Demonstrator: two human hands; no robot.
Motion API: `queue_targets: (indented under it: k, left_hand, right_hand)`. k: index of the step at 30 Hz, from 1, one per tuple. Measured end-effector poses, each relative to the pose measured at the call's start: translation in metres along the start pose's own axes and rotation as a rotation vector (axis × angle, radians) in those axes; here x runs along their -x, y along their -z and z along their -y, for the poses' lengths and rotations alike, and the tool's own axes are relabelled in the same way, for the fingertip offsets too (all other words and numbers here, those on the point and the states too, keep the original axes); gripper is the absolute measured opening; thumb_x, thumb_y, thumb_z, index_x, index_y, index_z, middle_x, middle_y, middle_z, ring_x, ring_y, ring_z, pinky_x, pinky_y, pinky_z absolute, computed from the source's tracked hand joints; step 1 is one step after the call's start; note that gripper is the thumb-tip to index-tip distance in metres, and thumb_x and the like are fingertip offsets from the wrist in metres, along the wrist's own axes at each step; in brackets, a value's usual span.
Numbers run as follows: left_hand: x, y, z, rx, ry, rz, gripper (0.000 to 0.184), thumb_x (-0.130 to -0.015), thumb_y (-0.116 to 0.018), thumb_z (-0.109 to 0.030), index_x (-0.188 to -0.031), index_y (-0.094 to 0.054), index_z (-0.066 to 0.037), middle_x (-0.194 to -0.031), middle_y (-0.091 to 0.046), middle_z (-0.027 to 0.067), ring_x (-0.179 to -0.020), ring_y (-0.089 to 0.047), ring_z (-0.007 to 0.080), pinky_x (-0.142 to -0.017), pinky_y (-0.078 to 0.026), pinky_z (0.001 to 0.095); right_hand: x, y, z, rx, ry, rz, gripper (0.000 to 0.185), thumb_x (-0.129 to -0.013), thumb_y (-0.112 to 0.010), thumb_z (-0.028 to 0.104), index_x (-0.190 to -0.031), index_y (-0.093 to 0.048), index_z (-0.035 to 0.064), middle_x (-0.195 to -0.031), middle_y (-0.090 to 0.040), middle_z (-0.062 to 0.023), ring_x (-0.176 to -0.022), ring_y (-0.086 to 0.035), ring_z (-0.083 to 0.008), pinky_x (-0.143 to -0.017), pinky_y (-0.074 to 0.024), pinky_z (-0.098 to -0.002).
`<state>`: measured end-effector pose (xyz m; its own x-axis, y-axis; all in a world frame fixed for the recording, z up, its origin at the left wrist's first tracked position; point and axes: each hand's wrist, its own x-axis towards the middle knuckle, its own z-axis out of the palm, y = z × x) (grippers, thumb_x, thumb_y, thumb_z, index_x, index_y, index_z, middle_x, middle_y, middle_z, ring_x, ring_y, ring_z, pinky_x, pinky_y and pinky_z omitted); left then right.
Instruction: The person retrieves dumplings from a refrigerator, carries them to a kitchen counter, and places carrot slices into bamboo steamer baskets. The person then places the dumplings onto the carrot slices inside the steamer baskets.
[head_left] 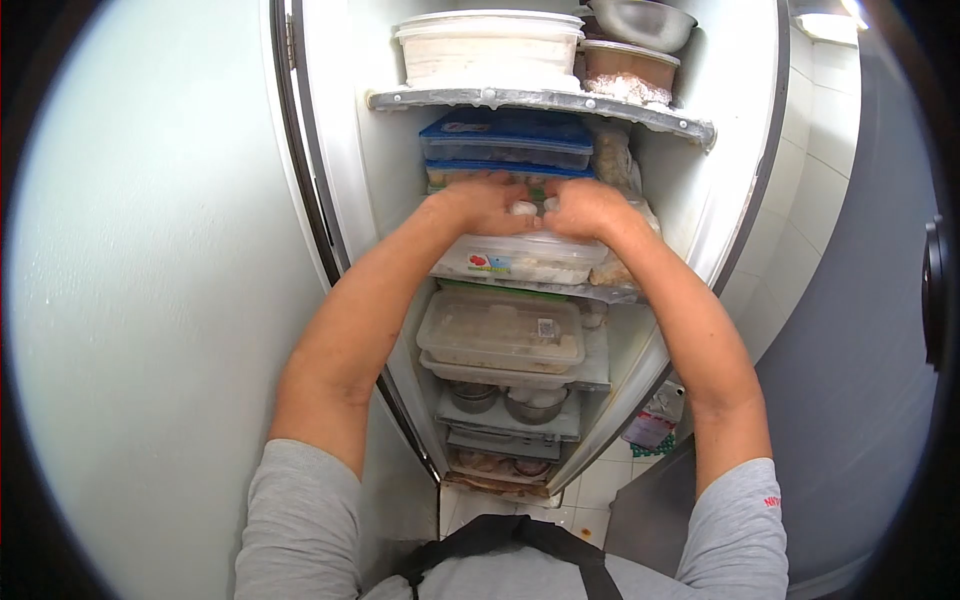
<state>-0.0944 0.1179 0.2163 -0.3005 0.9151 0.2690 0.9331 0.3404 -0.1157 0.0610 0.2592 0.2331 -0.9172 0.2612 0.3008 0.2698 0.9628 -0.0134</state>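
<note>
Both of my arms reach into an open freezer, at the middle shelf. My left hand (pixel 488 205) is over a stack of clear plastic containers, its fingers stretched toward the right and apart. Close beside it, my right hand (pixel 588 208) has its fingers curled inward; what they hold, if anything, I cannot make out. Small white pieces (pixel 523 208) show between the hands. Just below lies a clear lidded container (pixel 530 262) with a red-and-green label. Behind the hands are blue-lidded containers (pixel 505 135), stacked.
A frosty shelf edge (pixel 540 101) runs above my hands, carrying a white tub (pixel 490 52) and a metal bowl (pixel 645 22). Bagged food (pixel 613 155) sits at the right. Lower down are a translucent container (pixel 500 325) and metal bowls (pixel 537 402). The freezer door (pixel 150 280) stands at left.
</note>
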Motion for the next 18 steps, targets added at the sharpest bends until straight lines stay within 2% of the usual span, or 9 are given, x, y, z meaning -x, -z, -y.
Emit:
queue_targets:
  k: [1, 5, 8, 10, 14, 17, 18]
  left_hand:
    - [0.0, -0.001, 0.0, -0.022, 0.01, -0.023, 0.084, -0.088, -0.055, -0.076, -0.15, -0.055, -0.021, -0.152, -0.052, 0.0207, -0.143, -0.047, 0.0411, -0.117, -0.039, 0.0517]
    - [0.0, 0.002, 0.005, 0.031, 0.019, -0.001, 0.083, -0.088, -0.056, -0.077, -0.148, -0.059, -0.019, -0.15, -0.054, 0.0219, -0.141, -0.049, 0.0418, -0.116, -0.041, 0.0504]
    - [0.005, 0.004, 0.004, 0.023, 0.006, -0.062, 0.082, -0.089, -0.058, -0.075, -0.145, -0.061, -0.016, -0.148, -0.056, 0.0243, -0.138, -0.052, 0.0432, -0.115, -0.042, 0.048]
    - [0.0, -0.003, 0.011, 0.09, -0.076, -0.094, 0.082, -0.089, -0.059, -0.074, -0.143, -0.063, -0.013, -0.147, -0.057, 0.0249, -0.136, -0.054, 0.0422, -0.114, -0.043, 0.0467]
    - [0.003, -0.003, 0.009, 0.175, -0.07, -0.038, 0.08, -0.09, -0.059, -0.072, -0.141, -0.063, -0.01, -0.142, -0.061, 0.0255, -0.131, -0.059, 0.0419, -0.113, -0.044, 0.046]
    - [-0.001, -0.009, 0.012, 0.166, -0.069, -0.056, 0.077, -0.093, -0.058, -0.068, -0.139, -0.064, -0.007, -0.137, -0.064, 0.0259, -0.127, -0.061, 0.0421, -0.11, -0.047, 0.0465]
    - [-0.001, -0.01, 0.012, 0.156, -0.081, -0.07, 0.075, -0.094, -0.057, -0.067, -0.138, -0.064, -0.006, -0.135, -0.065, 0.0261, -0.124, -0.063, 0.0423, -0.108, -0.048, 0.0469]
  right_hand:
    - [-0.003, 0.0, -0.002, 0.029, -0.009, 0.01, 0.056, -0.088, -0.065, 0.039, -0.137, -0.065, 0.0118, -0.125, -0.071, -0.0232, -0.12, -0.066, -0.0382, -0.104, -0.0515, -0.0449]
    - [-0.004, -0.007, -0.004, 0.032, -0.015, -0.02, 0.054, -0.087, -0.064, 0.038, -0.134, -0.067, 0.0111, -0.122, -0.072, -0.0228, -0.117, -0.067, -0.0389, -0.101, -0.0524, -0.0466]
    - [-0.012, -0.025, -0.01, 0.034, 0.019, -0.083, 0.052, -0.086, -0.066, 0.037, -0.127, -0.07, 0.0063, -0.123, -0.072, -0.0216, -0.117, -0.068, -0.0372, -0.101, -0.0538, -0.0457]
    - [-0.01, -0.023, -0.008, 0.016, 0.032, -0.113, 0.049, -0.086, -0.066, 0.036, -0.126, -0.071, 0.0081, -0.122, -0.073, -0.0206, -0.117, -0.068, -0.0372, -0.1, -0.054, -0.0458]
    - [-0.005, -0.019, -0.007, -0.063, -0.035, -0.174, 0.046, -0.085, -0.067, 0.034, -0.125, -0.072, 0.0115, -0.119, -0.074, -0.0202, -0.115, -0.069, -0.0373, -0.099, -0.0543, -0.0461]
    - [-0.006, -0.011, -0.016, -0.187, -0.034, -0.136, 0.048, -0.084, -0.065, 0.03, -0.128, -0.07, 0.011, -0.118, -0.073, -0.0225, -0.114, -0.068, -0.0391, -0.1, -0.0531, -0.0465]
    - [-0.007, -0.013, -0.016, -0.135, -0.014, -0.129, 0.047, -0.084, -0.065, 0.03, -0.127, -0.071, 0.0116, -0.119, -0.073, -0.0216, -0.115, -0.068, -0.0382, -0.099, -0.0536, -0.046]
